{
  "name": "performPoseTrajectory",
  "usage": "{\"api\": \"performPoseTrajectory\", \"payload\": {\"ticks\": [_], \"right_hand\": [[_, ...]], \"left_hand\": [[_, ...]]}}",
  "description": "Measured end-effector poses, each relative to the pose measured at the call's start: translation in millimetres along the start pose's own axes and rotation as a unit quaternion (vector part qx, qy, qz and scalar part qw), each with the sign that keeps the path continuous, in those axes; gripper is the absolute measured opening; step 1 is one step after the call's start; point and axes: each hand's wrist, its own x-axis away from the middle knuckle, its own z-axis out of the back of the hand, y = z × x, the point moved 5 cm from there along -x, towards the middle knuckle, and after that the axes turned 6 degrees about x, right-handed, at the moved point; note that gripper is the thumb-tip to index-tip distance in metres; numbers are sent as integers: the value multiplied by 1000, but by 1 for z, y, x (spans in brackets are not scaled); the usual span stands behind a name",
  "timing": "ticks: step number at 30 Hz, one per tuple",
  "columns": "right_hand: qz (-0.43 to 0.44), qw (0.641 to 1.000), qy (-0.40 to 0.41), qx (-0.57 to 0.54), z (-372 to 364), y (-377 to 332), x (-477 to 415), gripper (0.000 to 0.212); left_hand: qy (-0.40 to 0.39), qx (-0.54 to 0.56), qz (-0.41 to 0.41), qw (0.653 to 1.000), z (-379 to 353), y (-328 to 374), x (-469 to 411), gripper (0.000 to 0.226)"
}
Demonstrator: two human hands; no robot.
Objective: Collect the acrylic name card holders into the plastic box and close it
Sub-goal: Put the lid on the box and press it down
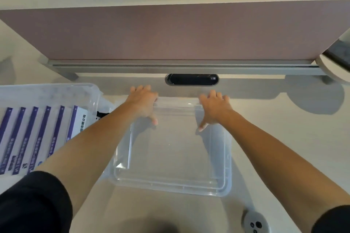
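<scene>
1. The clear box (171,159) sits on the table (284,138), centre, and looks empty.
2. The left hand (143,103) and right hand (215,108) clasp its far rim, fingers over the edge, thumbs inside.
3. Left of it, a second clear box (94,96) contains purple-striped cards (39,138).
4. A pink divider (170,32) stands behind.
</scene>
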Motion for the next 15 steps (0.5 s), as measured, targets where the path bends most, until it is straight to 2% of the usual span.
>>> {"api": "performPoseTrajectory", "payload": {"ticks": [3,6,10,15], "right_hand": [[-26,998,62,-7,33,18,27,102],[-57,990,130,-8,67,35,65,94],[-92,974,208,0,99,52,129,78],[-87,957,262,-86,109,44,209,66]], "left_hand": [[72,45,-22,996,35,6,17,84],[169,17,-46,984,68,21,48,84],[296,-7,-91,951,97,39,97,73],[361,19,-144,921,101,48,162,59]]}}
